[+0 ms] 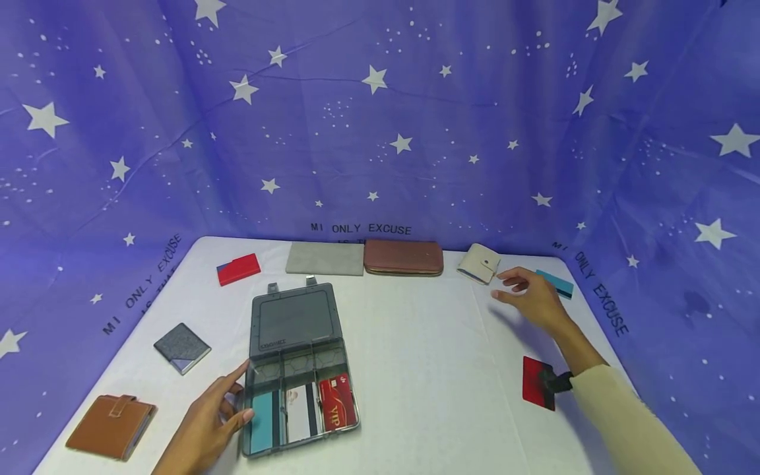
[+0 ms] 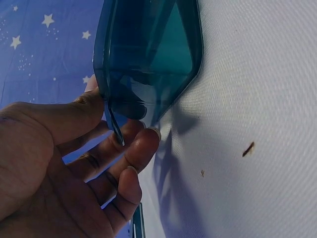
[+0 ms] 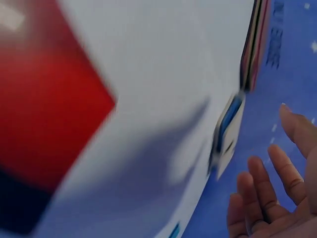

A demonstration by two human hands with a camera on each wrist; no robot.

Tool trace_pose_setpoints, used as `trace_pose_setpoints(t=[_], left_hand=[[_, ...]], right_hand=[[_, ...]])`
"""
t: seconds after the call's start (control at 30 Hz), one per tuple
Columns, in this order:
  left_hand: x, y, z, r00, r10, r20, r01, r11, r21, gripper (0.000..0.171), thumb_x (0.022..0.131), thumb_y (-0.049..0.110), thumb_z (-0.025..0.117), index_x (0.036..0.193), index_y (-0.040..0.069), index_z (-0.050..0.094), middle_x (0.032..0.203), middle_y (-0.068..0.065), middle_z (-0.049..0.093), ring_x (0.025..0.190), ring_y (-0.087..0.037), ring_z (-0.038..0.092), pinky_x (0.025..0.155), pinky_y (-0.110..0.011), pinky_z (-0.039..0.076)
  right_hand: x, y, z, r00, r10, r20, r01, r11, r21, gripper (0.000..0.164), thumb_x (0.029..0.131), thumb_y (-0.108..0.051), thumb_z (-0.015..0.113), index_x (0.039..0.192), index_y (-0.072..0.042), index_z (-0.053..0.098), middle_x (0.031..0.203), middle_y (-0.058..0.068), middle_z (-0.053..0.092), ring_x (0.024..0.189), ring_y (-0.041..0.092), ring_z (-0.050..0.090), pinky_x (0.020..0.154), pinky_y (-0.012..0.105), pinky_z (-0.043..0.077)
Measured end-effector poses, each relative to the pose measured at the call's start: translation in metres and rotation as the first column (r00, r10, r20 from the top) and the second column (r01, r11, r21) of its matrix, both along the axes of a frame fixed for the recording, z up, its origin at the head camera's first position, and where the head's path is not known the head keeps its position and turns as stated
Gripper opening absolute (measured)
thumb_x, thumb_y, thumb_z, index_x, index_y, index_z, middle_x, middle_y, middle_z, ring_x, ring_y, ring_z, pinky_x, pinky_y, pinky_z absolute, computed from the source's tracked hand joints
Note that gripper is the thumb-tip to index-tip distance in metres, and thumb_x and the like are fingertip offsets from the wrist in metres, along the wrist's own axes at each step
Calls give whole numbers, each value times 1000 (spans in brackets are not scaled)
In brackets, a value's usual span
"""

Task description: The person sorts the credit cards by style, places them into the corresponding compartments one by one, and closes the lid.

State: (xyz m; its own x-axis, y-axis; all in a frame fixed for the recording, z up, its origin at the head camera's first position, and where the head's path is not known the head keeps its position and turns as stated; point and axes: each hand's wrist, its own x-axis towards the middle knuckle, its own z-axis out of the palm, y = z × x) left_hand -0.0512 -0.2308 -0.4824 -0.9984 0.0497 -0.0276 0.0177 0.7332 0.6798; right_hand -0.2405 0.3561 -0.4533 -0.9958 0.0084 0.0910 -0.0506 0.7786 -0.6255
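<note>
A grey translucent plastic case (image 1: 304, 437) lies with its lid (image 1: 297, 320) flipped back. Its front compartments hold a teal card (image 1: 262, 422), a white card (image 1: 299, 412) and a red VIP card (image 1: 337, 406). With thumb and fingers, my left hand (image 1: 204, 417) grips the case's left side; up close in the left wrist view the edge passes between them. At the back right, my right hand (image 1: 531, 300) is held in the air beside a cream snap wallet (image 1: 478, 262), fingers loosely bent and nothing in them. A teal card (image 1: 555, 284) lies partly behind this hand.
A red-and-black card (image 1: 536, 382) lies below the right wrist. Along the back are a red card holder (image 1: 239, 269), a grey wallet (image 1: 324, 258) and a brown zip wallet (image 1: 404, 257). At left sit a dark grey card holder (image 1: 181, 347) and a tan wallet (image 1: 111, 426).
</note>
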Motion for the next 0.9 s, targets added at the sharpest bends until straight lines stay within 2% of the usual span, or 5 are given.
trace_pose_setpoints(t=[0.23,0.43,0.63,0.8,0.9], left_hand=[[0,-1,0,1000,-5,-27,6,1000,8,79,83,10,79,152,17,41,109,-6,60,69,3,52,59,-21,45],[-1,0,1,1000,-2,12,2,1000,7,79,84,13,78,153,19,40,111,-5,59,70,1,51,60,-21,45],[-1,1,0,999,-21,-50,21,1000,3,79,83,12,80,152,17,42,108,-4,60,69,3,51,59,-21,45],[0,-1,-1,998,-25,-65,25,1000,-1,79,83,12,79,152,17,42,108,-4,60,69,4,50,58,-21,45],[0,-2,-2,996,-28,-87,28,1000,-5,79,82,11,80,152,16,42,107,-4,60,69,4,49,58,-21,44]], right_hand=[[-21,43,-4,994,-77,72,74,996,50,79,87,-50,73,147,-6,45,148,29,43,134,51,39,103,65,37],[-31,74,-12,970,-134,202,113,987,115,100,89,-54,69,157,1,19,155,38,21,138,59,25,107,72,26],[-26,83,-22,970,-97,221,47,974,221,91,89,-47,71,151,6,29,147,41,30,130,58,34,106,70,30],[-24,74,-25,992,-71,102,49,977,210,65,87,-25,76,138,6,48,132,37,52,118,53,50,98,65,41],[-25,70,-25,994,-88,60,71,969,234,62,85,-22,78,134,5,51,125,35,56,110,51,54,93,64,43]])
